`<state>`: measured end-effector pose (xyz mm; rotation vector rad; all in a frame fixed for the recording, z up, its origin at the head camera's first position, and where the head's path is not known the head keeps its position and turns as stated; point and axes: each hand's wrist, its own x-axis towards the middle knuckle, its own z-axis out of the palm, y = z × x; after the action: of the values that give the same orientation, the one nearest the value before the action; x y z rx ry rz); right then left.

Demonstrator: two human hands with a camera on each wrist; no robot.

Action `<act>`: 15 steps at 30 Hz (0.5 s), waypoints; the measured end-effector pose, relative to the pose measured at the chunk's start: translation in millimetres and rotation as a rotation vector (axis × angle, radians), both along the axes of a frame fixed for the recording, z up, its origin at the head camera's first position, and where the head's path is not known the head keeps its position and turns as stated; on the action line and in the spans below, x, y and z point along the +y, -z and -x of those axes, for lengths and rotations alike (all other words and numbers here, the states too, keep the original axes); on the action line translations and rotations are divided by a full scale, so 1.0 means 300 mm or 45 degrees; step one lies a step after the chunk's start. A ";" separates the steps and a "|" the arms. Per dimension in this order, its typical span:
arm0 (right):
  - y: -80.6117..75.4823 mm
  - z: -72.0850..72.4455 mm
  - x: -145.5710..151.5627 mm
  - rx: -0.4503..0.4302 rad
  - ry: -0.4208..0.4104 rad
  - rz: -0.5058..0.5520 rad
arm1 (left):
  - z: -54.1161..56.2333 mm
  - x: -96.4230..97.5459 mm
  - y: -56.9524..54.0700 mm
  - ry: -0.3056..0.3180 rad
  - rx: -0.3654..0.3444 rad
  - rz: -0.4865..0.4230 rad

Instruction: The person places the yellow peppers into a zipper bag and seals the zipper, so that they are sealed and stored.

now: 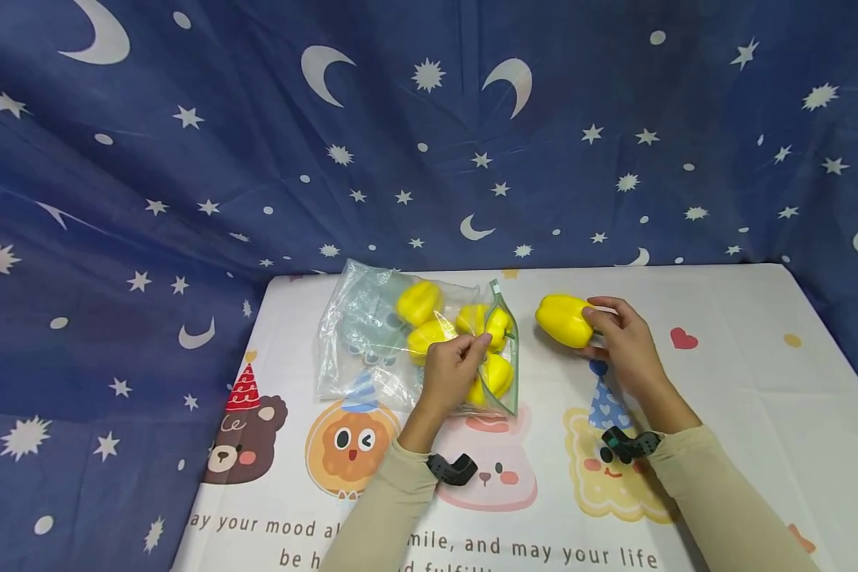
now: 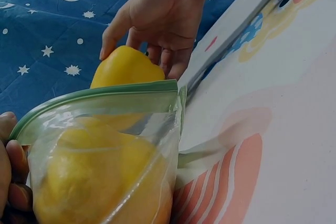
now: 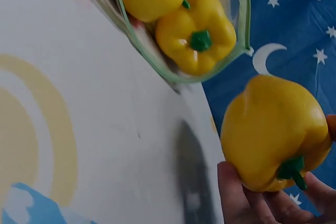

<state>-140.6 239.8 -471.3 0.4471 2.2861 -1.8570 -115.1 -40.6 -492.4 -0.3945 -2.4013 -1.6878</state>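
Note:
A clear zip bag (image 1: 372, 373) with a green rim lies on the table, its mouth facing right and spread apart. Several yellow bell peppers (image 1: 419, 303) are inside it; one near the mouth shows its green stem in the right wrist view. My left hand (image 1: 452, 372) pinches the bag's edge at the mouth. Just right of the opening, my right hand (image 1: 625, 342) holds another yellow bell pepper (image 1: 563, 320) by its stem end, apart from the bag. In the right wrist view this held pepper (image 3: 273, 129) has its green stem toward the palm.
A white tablecloth (image 1: 743, 445) with cartoon animals and lettering covers the table. Behind and to the left hangs a dark blue cloth (image 1: 372, 143) with moons and stars. Each wrist wears a dark camera band, such as the left band (image 1: 452, 469).

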 end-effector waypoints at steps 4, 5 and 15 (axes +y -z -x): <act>-0.008 -0.020 -0.014 -0.002 -0.079 0.008 | 0.002 -0.001 0.001 -0.005 0.004 -0.004; -0.008 -0.025 -0.017 -0.007 -0.097 0.003 | 0.002 -0.001 0.001 -0.007 0.007 -0.004; 0.003 -0.077 -0.040 -0.021 -0.278 0.074 | 0.004 -0.002 0.004 -0.015 0.032 0.018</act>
<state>-117.7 227.7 -472.2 0.1941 2.1651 -1.7993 -116.2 -41.1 -493.8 -0.4002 -2.3945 -1.6513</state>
